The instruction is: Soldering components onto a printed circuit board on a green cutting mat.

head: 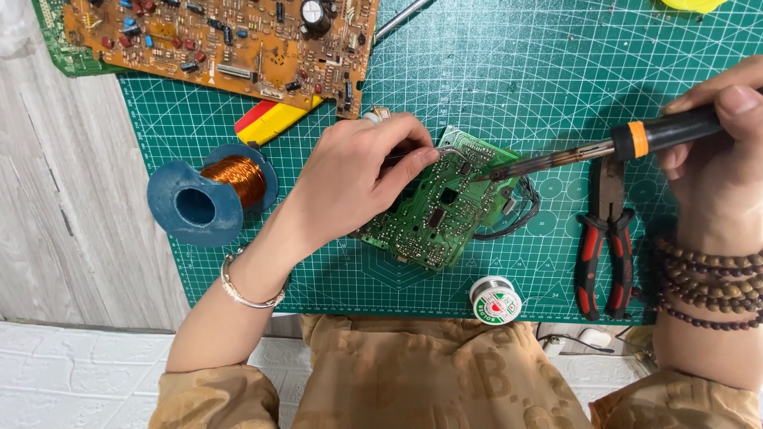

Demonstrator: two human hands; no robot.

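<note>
Pale wood-grain worktop (56, 199), overlaid by green gridded cutting mat (493, 71); mat cut off at top and right edges.

Left hand (350, 179) resting on green circuit board (441, 210) near mat centre, fingers pressed down on board's upper left part; grip flat and holding board in place, fingertips partly hiding a thin silvery wire. Board's left portion concealed beneath hand.

Right hand (715, 151) closed around black handle of soldering iron (588, 151) with orange band; hand cut off by right edge. Iron tip touching board's upper right area; exact contact point too small to make out.

Black wires (520, 214) bundled at board's right edge, ends not traceable.

Red-handled pliers (606, 238) lying right of board, jaws partly behind iron shaft. Solder spool (495, 299) below board, near mat's lower edge. Blue spool of copper wire (211, 195) left of hand, half off mat. Orange circuit board (222, 44) at upper left, cut off at top, overlapping a green board beneath. Red-and-yellow tool (274, 119) mostly hidden under it; kind not determinable. Yellow object (691, 4) at top right, barely in view.
</note>
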